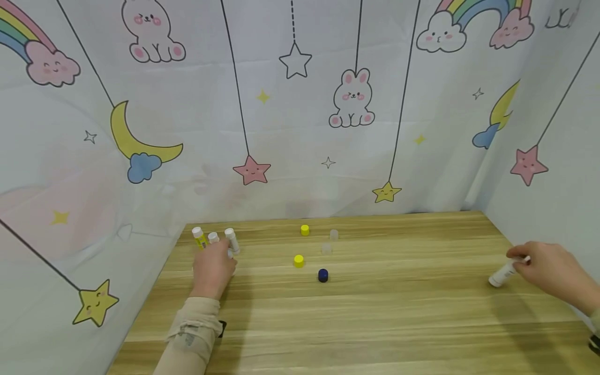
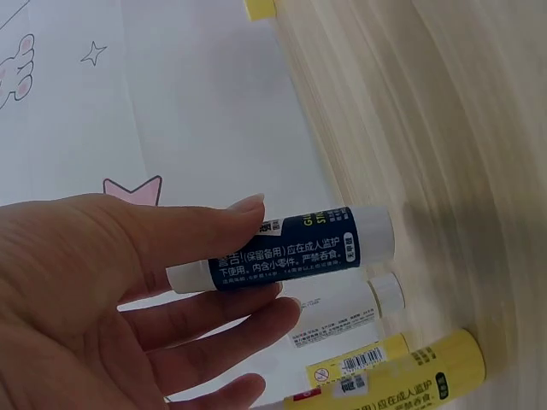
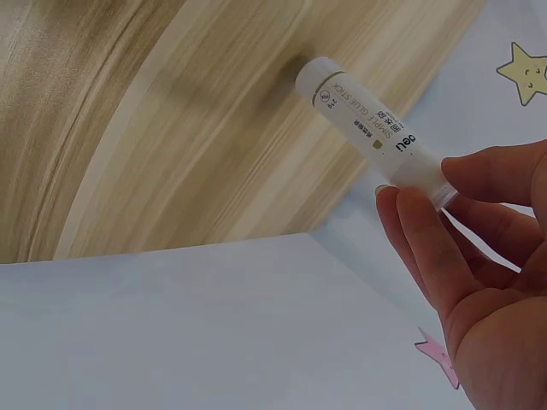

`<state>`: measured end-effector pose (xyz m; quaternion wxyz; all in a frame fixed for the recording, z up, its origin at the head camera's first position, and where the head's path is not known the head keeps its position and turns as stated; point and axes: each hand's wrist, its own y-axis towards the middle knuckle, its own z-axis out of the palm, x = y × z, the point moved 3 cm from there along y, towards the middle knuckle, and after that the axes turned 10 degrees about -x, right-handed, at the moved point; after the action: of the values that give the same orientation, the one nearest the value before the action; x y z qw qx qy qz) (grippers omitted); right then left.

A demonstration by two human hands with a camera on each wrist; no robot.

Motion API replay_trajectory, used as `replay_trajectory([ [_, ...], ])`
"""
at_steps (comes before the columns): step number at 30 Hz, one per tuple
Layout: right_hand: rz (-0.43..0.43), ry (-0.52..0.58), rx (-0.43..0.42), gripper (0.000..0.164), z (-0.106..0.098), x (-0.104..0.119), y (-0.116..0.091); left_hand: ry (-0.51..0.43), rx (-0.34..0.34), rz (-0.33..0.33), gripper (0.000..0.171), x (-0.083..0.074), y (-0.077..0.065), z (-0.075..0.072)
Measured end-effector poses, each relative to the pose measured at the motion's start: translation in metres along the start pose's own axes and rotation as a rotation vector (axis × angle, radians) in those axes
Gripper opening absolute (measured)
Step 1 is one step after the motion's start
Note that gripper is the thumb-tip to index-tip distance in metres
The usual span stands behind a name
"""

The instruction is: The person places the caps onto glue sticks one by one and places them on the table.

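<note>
Five caps (image 1: pixel 298 261) lie loose on the table (image 1: pixel 398 317), seemingly off and not refitted; my left hand (image 1: pixel 213 268) pinches a blue stick (image 2: pixel 295 254) beside other sticks (image 1: pixel 234 242), my right hand (image 1: pixel 548 266) a white stick (image 1: pixel 501 274) at right

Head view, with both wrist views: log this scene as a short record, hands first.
Left hand: grips a dark blue glue stick
Right hand: pinches a white glue stick near one end
Near left hand: yellow glue sticks, another white stick
Loose caps: two yellow caps, one dark blue cap, two translucent caps
Surface: wood-grain table
Behind: white backdrop with cartoon prints
</note>
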<state>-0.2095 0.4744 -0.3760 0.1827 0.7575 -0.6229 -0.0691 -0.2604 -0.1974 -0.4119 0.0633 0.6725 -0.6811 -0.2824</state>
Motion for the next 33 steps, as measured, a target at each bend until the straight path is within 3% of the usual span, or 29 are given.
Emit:
replay_trajectory([
  [9,0.01,0.013,0.004,0.019,0.006,-0.004,-0.006,0.036,0.02,0.063,0.041,-0.018,-0.006,0.012],
  [16,0.02,0.025,0.017,0.022,0.01,-0.005,-0.006,-0.029,0.023,0.031,0.036,-0.022,-0.008,0.021],
  [24,0.011,0.024,0.024,0.021,0.012,-0.003,-0.004,-0.1,-0.06,0.02,0.031,-0.023,-0.012,0.029],
  [33,0.02,0.024,0.049,0.024,0.011,-0.004,-0.004,-0.15,-0.084,-0.003,0.027,-0.025,-0.011,0.03],
])
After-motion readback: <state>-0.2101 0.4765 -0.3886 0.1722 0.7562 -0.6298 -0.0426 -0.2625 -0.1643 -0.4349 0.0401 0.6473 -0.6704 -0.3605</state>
